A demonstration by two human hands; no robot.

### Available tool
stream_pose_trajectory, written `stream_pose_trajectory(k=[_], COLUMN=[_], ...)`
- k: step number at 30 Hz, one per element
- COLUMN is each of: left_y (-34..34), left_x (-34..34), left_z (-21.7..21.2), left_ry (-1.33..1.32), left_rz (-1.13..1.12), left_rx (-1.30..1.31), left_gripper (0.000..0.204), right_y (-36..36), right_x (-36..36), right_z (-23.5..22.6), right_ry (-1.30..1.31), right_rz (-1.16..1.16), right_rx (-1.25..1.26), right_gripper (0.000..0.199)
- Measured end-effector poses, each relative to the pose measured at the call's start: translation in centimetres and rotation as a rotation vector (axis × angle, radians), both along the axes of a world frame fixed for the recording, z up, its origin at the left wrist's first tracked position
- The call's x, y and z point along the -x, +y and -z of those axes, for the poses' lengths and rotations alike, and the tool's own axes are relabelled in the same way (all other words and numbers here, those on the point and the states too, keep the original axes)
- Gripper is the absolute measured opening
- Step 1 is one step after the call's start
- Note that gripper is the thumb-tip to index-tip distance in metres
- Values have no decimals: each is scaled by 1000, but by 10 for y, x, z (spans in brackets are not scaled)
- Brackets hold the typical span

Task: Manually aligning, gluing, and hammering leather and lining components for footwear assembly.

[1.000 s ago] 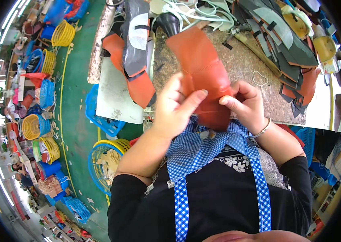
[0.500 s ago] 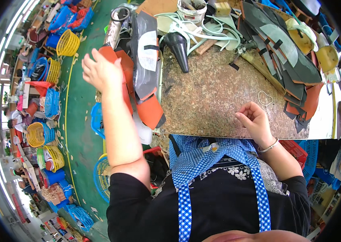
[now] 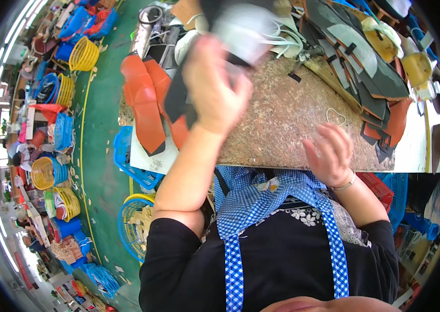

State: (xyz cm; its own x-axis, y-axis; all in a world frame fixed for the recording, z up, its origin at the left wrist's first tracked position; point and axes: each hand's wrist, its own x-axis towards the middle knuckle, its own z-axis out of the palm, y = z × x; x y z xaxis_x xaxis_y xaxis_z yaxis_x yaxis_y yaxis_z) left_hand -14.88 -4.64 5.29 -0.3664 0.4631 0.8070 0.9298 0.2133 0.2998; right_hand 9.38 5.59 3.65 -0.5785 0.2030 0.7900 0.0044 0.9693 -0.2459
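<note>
My left hand [image 3: 217, 88], blurred by motion, is raised over the left part of the worn work board [image 3: 277, 125]. It grips a dark leather piece with a pale patch [image 3: 243, 31], also smeared; the palm hides part of it. Orange-brown leather pieces [image 3: 144, 104] lie to the left of that hand. Over the board's near right part hovers my right hand [image 3: 331, 153], its fingers apart and holding nothing. A thin pale loop [image 3: 336, 116] rests just beyond it. At the far right is a stack of black and orange-brown leather pieces [image 3: 358, 62], some with pale patches.
Pale green cords [image 3: 288, 39] lie along the board's far side. A blue basket [image 3: 124, 151] sits at the table's left edge, with a round basket [image 3: 136, 229] lower down. Yellow and blue baskets line the green floor's far left.
My left hand has swung right from the orange-brown pieces and now carries the dark patched piece, lifted off them. My right hand's fingers have spread.
</note>
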Motion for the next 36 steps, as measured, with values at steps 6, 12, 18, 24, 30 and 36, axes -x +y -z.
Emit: stream_pose_trajectory(k=[6, 12, 18, 24, 30, 36], left_y=[-40, -65, -26, 100, 123, 68], left_x=[-86, -92, -48, 32, 76, -18], left_z=[71, 52, -8, 4, 33, -37], left_ry=[-436, -107, -506, 169, -5, -866], left_rz=[598, 585, 906, 107, 119, 663], left_rx=[401, 614, 1227, 705, 786, 620], left_gripper=[72, 24, 26, 22, 12, 11], right_y=[4, -4, -10, -6, 16, 11], right_x=[-7, -20, -26, -21, -22, -16], right_z=[31, 14, 23, 0, -23, -20], right_ry=[-426, -738, -632, -655, -493, -403], right_rz=[-265, -353, -286, -321, -326, -399], right_rx=[-36, 96, 193, 238, 301, 1554], right_gripper=[38, 19, 10, 14, 33, 44])
